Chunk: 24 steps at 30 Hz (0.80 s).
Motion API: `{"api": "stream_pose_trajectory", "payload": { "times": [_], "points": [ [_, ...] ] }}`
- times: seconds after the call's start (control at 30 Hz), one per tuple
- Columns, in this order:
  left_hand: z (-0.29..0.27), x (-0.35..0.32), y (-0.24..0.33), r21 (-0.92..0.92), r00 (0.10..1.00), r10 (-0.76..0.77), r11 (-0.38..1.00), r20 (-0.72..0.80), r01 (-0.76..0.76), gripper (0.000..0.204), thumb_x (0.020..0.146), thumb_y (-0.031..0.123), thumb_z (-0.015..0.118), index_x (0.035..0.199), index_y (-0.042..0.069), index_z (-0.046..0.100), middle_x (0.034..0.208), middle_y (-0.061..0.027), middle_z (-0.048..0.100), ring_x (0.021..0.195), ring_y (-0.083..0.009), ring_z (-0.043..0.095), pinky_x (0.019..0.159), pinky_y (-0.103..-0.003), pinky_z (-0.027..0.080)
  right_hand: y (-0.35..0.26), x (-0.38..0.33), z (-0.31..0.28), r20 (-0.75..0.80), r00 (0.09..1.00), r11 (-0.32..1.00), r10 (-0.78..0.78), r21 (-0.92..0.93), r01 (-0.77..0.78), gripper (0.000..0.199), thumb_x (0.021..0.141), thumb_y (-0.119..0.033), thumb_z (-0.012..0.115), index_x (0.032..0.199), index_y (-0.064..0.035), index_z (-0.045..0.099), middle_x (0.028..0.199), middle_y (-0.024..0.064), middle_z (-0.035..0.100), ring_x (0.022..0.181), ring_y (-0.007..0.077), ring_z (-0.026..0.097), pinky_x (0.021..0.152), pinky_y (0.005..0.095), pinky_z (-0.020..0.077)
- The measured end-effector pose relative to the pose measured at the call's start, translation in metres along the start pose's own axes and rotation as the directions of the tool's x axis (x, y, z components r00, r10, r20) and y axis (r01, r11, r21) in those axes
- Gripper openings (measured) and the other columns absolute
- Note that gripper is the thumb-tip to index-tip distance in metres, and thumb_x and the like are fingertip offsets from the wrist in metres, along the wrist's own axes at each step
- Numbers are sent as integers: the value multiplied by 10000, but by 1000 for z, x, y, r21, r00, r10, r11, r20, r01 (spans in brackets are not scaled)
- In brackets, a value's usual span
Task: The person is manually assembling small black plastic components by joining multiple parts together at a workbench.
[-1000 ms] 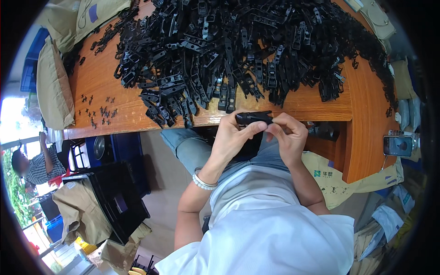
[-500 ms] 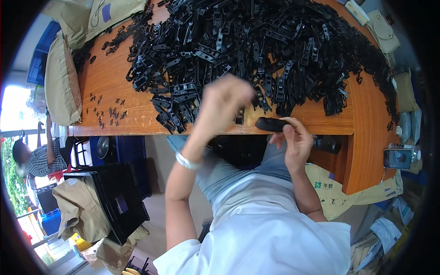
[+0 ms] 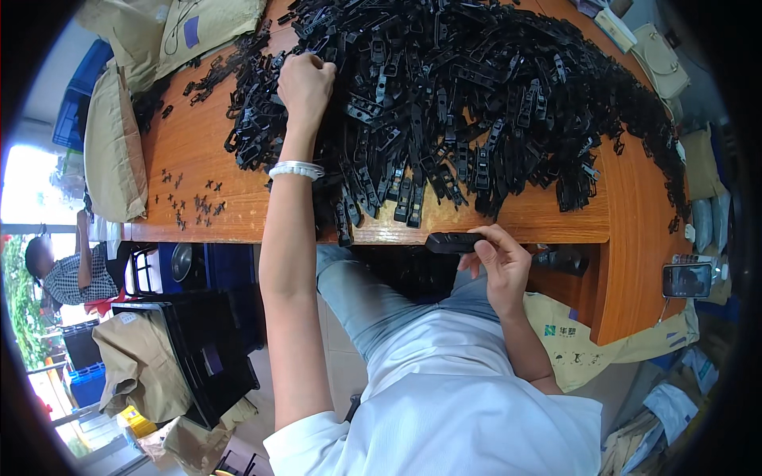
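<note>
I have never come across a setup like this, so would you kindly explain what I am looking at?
There is no machine here: a person works with two bare hands. The wide fisheye camera is worn on the head and looks down, so straight edges bend near the rim.

On the brown wooden table lies a large heap of black, plastic-looking parts. Small dark cross-shaped pieces are scattered to its left.

The right hand holds an elongated black part by the table's near edge. The left hand, with a white bracelet at the wrist, is over the heap; whether it grips anything is hidden.
</note>
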<state>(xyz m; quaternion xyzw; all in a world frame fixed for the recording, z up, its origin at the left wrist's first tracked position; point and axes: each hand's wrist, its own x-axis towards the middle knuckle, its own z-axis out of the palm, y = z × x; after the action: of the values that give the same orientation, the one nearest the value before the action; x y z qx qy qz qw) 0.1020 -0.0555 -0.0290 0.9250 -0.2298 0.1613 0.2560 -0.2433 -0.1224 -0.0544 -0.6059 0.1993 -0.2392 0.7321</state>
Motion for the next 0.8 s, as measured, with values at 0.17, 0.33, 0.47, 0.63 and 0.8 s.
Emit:
{"api": "stream_pose_trajectory", "payload": {
  "times": [0.17, 0.33, 0.47, 0.63, 0.8],
  "points": [
    [-8, -7, 2, -660, 988, -149, 747, -46, 82, 162, 740, 96, 614, 761, -64, 595, 595, -72, 599, 483, -115, 571, 468, -206, 432, 1, -3, 1, 21, 999, 999, 48, 7, -48, 225, 877, -148, 551, 961, 59, 576, 747, 58, 541, 561, 138, 589, 442, 196, 398],
    [-31, -26, 2, -985, 941, -313, 68, 129, 158, 273, 726, -26, 547, 972, -123, 480, 721, -111, 550, 521, -156, 547, 445, -214, 452, 6, -1, -3, -46, 997, 993, 66, 97, -61, 232, 876, -147, 551, 990, 54, 570, 731, 96, 592, 566, 156, 591, 448, 211, 414],
    [-60, -98, 34, -843, 846, 62, 143, 530, 518, 235, 730, -75, 509, 963, -110, 507, 786, -148, 582, 644, -212, 623, 606, -254, 546, -1, 7, -9, -23, 999, 985, 31, 169, -27, 267, 863, -152, 570, 1018, 65, 557, 735, 119, 610, 576, 168, 599, 469, 240, 464],
    [-87, -168, 62, -760, 728, 317, 497, 608, 418, 455, 742, -109, 501, 1191, -36, 486, 1055, -163, 600, 914, -184, 611, 738, -238, 498, -24, 16, 1, 126, 992, 995, -9, 96, -3, 177, 808, 14, 540, 968, 78, 581, 774, 102, 583, 620, 157, 612, 515, 229, 496],
    [-102, -186, 67, -722, 667, 498, 687, 555, 88, 582, 663, -134, 404, 1230, -11, 447, 1075, -235, 559, 993, -360, 551, 863, -349, 420, -27, 14, 1, 163, 980, 979, -111, -149, 136, 180, 785, 36, 573, 960, 78, 581, 829, 101, 567, 638, 149, 615, 545, 224, 506]
  ]
}}
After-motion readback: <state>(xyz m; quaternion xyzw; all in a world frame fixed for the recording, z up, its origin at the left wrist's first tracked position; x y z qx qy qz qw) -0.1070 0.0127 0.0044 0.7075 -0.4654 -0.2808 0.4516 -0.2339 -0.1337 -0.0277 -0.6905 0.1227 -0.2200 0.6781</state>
